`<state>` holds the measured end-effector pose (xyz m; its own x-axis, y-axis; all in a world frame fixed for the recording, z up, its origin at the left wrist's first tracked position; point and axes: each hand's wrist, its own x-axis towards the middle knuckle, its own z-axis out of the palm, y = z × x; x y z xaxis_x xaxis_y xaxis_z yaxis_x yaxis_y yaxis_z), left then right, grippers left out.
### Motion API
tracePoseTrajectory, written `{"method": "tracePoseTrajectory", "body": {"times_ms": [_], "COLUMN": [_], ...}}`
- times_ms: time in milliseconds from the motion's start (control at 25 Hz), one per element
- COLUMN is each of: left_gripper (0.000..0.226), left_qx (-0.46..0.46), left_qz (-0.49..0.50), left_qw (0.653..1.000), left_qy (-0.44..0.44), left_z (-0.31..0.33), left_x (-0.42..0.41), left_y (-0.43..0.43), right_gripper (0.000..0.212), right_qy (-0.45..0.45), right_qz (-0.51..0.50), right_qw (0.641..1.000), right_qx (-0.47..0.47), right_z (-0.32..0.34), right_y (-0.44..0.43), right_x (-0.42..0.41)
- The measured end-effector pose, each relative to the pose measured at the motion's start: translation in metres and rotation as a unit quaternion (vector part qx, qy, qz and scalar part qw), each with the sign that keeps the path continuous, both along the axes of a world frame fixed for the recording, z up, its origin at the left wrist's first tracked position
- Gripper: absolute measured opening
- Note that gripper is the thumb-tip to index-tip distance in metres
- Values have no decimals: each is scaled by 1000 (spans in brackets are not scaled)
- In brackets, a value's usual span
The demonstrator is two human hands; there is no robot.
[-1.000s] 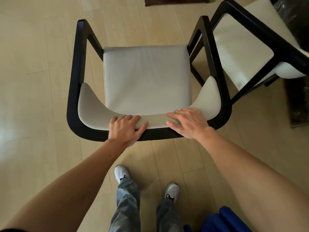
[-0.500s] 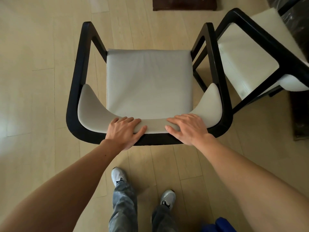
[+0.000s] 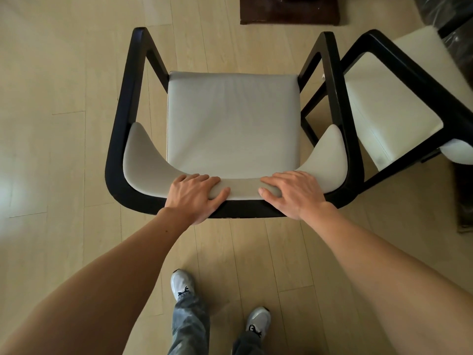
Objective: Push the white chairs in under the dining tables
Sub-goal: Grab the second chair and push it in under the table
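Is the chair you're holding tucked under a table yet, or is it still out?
Still out. The chair stands on bare floor, its whole seat uncovered, and no tabletop shows above it.

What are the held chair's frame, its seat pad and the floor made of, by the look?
Chair frame: likely wood, black satin paint; solid, faint sheen.
Seat pad: smooth leather or faux leather, off-white; soft creases, no weave.
Floor: pale wood or laminate planks; visible seams, glossy glare patch.
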<state>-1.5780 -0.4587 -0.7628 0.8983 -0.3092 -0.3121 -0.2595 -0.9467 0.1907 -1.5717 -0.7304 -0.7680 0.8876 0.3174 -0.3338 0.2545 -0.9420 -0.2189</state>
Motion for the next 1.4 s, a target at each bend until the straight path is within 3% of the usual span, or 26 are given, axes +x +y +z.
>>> {"method": "tracePoseTrajectory", "body": {"times_ms": [1400], "left_gripper": [75], "left_qx": [-18], "left_qz": [-8], "left_qw": [1000], "left_qy": [0], "left_z": [-7], "left_x": [232], "left_y": [8], "right_gripper": [72], "right_qy": [-34], "right_qz": [-15], "right_qw": [999], "right_qx": [14], "right_z": [-9], "right_y": [7], "right_x": [223]}}
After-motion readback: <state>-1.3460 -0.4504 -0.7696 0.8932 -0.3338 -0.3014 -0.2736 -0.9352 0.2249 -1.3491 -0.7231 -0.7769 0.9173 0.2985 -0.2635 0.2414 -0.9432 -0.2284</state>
